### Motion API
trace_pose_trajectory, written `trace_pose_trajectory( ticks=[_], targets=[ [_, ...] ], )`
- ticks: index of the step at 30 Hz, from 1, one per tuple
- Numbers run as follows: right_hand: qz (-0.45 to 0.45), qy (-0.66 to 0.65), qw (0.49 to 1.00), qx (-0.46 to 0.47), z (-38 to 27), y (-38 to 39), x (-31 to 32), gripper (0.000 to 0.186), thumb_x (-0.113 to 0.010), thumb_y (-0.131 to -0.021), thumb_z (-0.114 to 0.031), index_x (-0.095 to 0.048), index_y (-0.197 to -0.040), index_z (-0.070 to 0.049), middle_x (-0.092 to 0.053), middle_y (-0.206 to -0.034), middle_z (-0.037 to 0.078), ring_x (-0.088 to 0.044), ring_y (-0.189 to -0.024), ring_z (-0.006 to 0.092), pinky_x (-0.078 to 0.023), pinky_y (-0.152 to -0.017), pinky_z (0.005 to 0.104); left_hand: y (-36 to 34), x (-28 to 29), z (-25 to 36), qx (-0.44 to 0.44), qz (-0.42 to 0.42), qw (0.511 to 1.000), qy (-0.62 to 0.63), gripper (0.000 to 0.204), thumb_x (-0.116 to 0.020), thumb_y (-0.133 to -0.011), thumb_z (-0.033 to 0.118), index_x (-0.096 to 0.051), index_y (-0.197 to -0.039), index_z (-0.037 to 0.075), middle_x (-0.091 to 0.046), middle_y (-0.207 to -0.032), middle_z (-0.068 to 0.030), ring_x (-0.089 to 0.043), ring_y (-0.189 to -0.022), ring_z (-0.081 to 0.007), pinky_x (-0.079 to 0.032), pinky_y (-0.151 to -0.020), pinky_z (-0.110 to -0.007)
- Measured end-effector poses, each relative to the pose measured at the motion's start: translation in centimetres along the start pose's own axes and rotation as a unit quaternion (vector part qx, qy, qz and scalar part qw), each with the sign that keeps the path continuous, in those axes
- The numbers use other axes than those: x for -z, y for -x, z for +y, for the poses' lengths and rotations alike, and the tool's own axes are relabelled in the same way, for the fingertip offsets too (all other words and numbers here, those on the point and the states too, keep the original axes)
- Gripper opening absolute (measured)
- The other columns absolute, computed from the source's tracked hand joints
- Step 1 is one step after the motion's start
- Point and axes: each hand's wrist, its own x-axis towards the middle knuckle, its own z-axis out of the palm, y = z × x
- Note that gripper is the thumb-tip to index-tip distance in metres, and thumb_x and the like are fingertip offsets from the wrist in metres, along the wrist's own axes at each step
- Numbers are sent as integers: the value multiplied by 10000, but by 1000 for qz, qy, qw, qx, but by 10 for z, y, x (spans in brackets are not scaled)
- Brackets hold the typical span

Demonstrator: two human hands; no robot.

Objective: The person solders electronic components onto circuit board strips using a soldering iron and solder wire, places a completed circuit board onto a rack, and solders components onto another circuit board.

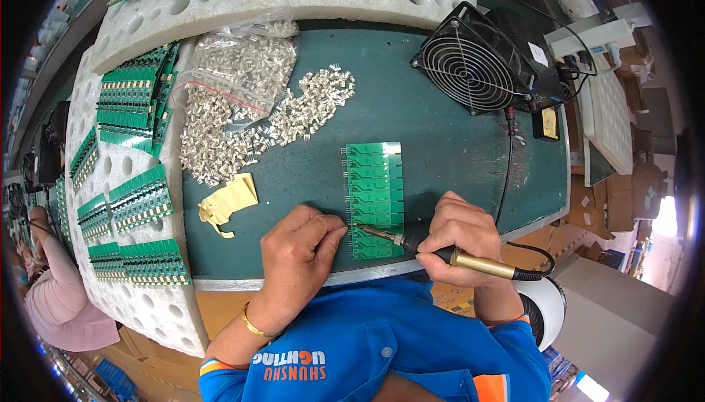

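Observation:
A green circuit board panel (378, 189) lies on the green mat, with small pins along its left edge. My right hand (459, 237) grips a soldering iron (481, 262) with a gold-coloured handle; its metal tip rests at or just above the board's lower left part. My left hand (301, 244) is closed beside the board's left edge, thumb and forefinger pinched near the iron's tip; what they hold is too small to make out. A torn yellow paper (228, 200) lies left of my left hand.
Bagged small white components (239, 57) spill into a pile (217, 152) at upper left. White foam blocks (158, 310) hold board panels (132, 101). A black fan (470, 64) and power strip (598, 38) stand at upper right. A co-worker in pink (62, 299) sits at far left.

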Motion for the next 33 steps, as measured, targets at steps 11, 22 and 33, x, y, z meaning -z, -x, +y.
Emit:
trace_pose_trajectory(
  ticks=[11, 22, 33],
  targets=[
    [-12, -1, 1000, -4, -3, -1, 2, 205, -770, -605, -12, -624, -731, -82, -543, -632, 18, -519, -561, 183, -370, -570, 327, -3, 2, 2, 8, -12, 1000, 1, 117, -752, -741, -41, -710, -843, -4, -649, -756, -107, -635, -682, -227, -501, -604, -311],
    [-20, -2, 999, -32, -7, -7, 5, 207, -759, -612, 9, -615, -727, -86, -551, -638, 27, -538, -581, 200, -383, -586, 334, -8, 1, 0, -8, -25, 1000, -11, 109, -753, -741, -17, -720, -840, 16, -648, -765, -99, -642, -666, -248, -508, -587, -333],
    [-25, -1, 999, -32, -7, -8, 5, 196, -757, -630, 3, -614, -730, -87, -552, -638, 26, -537, -580, 198, -384, -587, 332, -8, 6, 0, -9, -26, 1000, -10, 114, -751, -738, -40, -709, -833, 7, -643, -758, -111, -632, -650, -234, -494, -579, -314]
  ],
)
